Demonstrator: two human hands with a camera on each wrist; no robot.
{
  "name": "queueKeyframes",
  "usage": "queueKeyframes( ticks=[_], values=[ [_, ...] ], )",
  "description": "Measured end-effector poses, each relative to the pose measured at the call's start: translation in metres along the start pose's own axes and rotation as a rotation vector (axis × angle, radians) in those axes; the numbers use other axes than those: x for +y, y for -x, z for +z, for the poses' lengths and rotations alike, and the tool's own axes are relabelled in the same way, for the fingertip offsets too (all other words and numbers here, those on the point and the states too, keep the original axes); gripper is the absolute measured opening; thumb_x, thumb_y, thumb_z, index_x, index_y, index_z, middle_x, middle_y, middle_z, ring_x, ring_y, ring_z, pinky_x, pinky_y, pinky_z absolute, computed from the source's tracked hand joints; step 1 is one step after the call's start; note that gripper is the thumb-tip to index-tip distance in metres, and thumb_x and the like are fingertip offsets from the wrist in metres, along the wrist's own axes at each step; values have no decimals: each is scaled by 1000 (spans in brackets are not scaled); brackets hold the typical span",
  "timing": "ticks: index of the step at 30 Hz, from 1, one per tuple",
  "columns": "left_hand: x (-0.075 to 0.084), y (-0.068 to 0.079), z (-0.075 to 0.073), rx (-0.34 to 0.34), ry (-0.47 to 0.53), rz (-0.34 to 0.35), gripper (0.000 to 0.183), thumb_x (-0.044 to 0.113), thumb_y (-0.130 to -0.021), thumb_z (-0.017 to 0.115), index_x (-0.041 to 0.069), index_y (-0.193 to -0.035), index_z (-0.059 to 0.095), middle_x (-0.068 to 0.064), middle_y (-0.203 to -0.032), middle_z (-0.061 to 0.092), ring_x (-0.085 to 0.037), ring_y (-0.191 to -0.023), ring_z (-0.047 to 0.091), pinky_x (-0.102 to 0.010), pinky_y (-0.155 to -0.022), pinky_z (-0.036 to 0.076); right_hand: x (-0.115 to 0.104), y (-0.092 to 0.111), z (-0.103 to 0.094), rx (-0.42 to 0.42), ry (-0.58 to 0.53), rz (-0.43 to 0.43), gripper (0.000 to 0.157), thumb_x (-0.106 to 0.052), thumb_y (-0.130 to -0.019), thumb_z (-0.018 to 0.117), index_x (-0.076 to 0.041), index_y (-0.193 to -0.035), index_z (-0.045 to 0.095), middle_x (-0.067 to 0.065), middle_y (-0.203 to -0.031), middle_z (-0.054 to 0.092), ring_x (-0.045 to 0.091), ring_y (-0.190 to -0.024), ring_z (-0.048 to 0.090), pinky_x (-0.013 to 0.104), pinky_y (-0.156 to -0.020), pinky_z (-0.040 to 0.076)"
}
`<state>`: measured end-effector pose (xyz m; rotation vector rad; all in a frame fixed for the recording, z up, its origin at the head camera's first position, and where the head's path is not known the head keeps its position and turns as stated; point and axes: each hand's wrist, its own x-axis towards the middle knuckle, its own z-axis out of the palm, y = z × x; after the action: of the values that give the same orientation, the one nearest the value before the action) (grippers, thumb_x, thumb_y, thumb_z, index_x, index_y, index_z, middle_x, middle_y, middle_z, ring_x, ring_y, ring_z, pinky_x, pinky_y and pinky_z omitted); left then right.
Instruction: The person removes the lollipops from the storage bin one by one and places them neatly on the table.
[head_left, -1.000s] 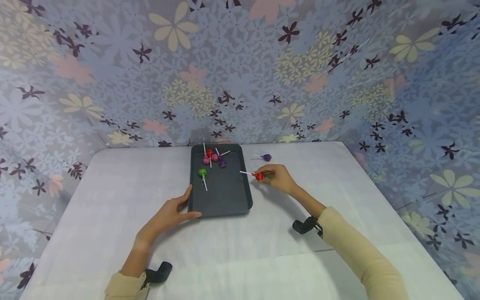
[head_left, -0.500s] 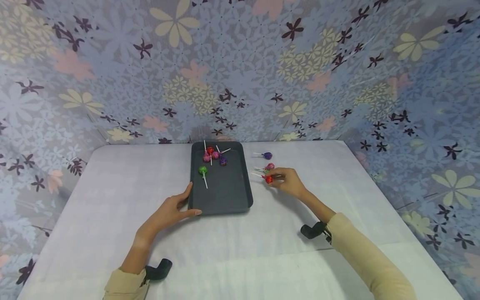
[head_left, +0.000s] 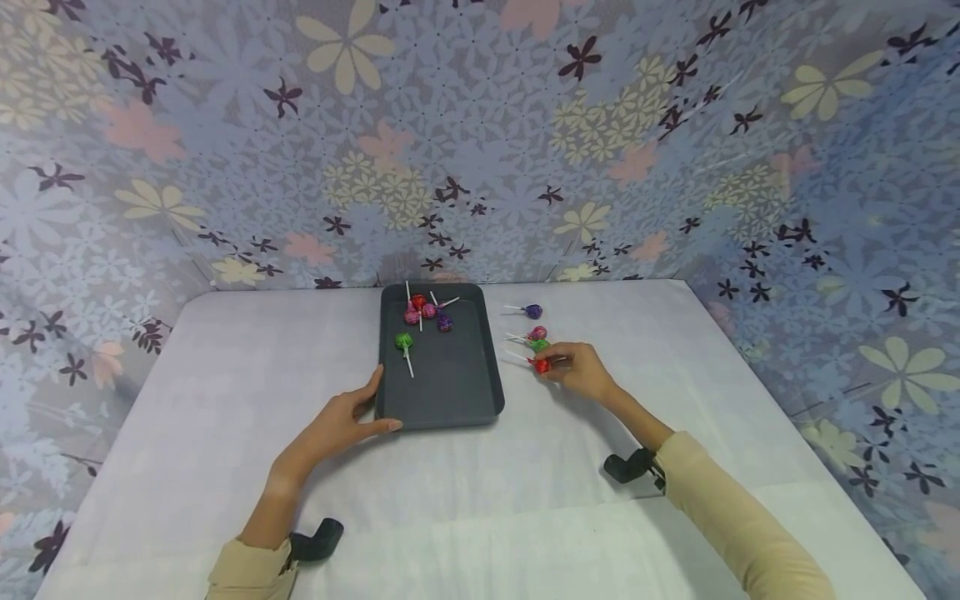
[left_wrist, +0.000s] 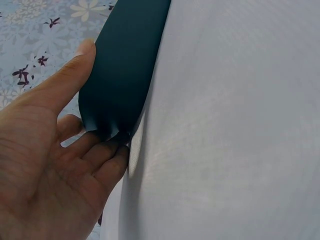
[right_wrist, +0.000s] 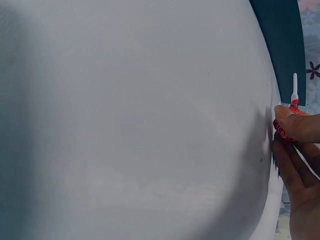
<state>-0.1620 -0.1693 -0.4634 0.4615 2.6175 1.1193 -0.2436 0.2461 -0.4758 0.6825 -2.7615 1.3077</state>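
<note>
In the head view, my left hand (head_left: 341,427) grips the near left corner of a dark grey tray (head_left: 442,400), thumb on the front rim. The left wrist view shows the fingers (left_wrist: 107,162) bent against the tray's corner. My right hand (head_left: 581,371) pinches a red lollipop (head_left: 542,366) by its wrapped head, low over the table to the right of the tray. Its white stick (right_wrist: 295,85) points toward the tray. Just beyond the fingertips lie a green lollipop (head_left: 537,344) and a pink lollipop (head_left: 538,332), and farther back a purple lollipop (head_left: 532,311).
Inside the tray, a green lollipop (head_left: 404,341) lies apart from a cluster at the back with a red lollipop (head_left: 418,301), pink ones and a purple lollipop (head_left: 446,322). White cloth covers the table (head_left: 450,517). A flowered curtain (head_left: 480,167) hangs behind and at the sides.
My right hand has moved right, away from the tray's edge, and slightly nearer, carrying the red lollipop. The green and pink lollipops beside it have come into view. My left hand stays put.
</note>
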Motion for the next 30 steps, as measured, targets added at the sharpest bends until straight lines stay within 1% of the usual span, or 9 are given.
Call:
queueKeyframes(
  ticks=[4, 10, 18, 24, 27, 30],
  values=[
    [0, 0, 1, -3, 9, -8, 101, 51, -84, 71, 9, -157, 15, -20, -156, 27, -40, -142, 31, -54, -113, 33, 1, 3, 1, -1, 29, -1, 27, 10, -77, 75, 4, -103, 73, 18, -101, 73, 31, -93, 69, 34, -80, 60],
    [-2, 0, 2, 5, -2, 4, 101, 52, -85, 70, 8, -156, 16, -22, -155, 28, -41, -141, 32, -54, -112, 35, 1, 4, 0, 2, 59, 2, 27, 7, -77, 76, 3, -103, 74, 17, -102, 73, 29, -92, 70, 35, -80, 60],
    [-2, 0, 2, 2, -7, -2, 100, 51, -85, 70, 8, -157, 15, -22, -155, 27, -41, -142, 31, -55, -112, 34, 1, 4, -1, 5, 59, -1, 28, 6, -76, 78, 2, -104, 72, 16, -100, 73, 30, -93, 69, 35, -79, 60],
    [-1, -1, 2, 2, 7, -2, 100, 50, -85, 71, 8, -157, 15, -22, -156, 26, -41, -142, 29, -54, -113, 33, 1, 4, -2, 17, 59, -7, 25, 4, -75, 80, -2, -97, 70, 13, -95, 73, 29, -92, 69, 38, -79, 60],
    [0, -1, 2, 1, 7, 1, 100, 50, -85, 71, 7, -157, 14, -22, -156, 25, -41, -142, 29, -54, -113, 33, 0, 5, -3, 12, 61, 2, 24, 3, -76, 81, -2, -97, 71, 12, -94, 73, 28, -91, 69, 37, -77, 60],
    [0, 1, 2, -2, 18, -8, 101, 51, -85, 71, 9, -157, 14, -21, -156, 25, -41, -143, 29, -55, -113, 32, 0, 6, -3, 16, 79, 16, 25, 1, -76, 81, -1, -100, 72, 12, -94, 73, 26, -90, 68, 33, -76, 59]
  ],
)
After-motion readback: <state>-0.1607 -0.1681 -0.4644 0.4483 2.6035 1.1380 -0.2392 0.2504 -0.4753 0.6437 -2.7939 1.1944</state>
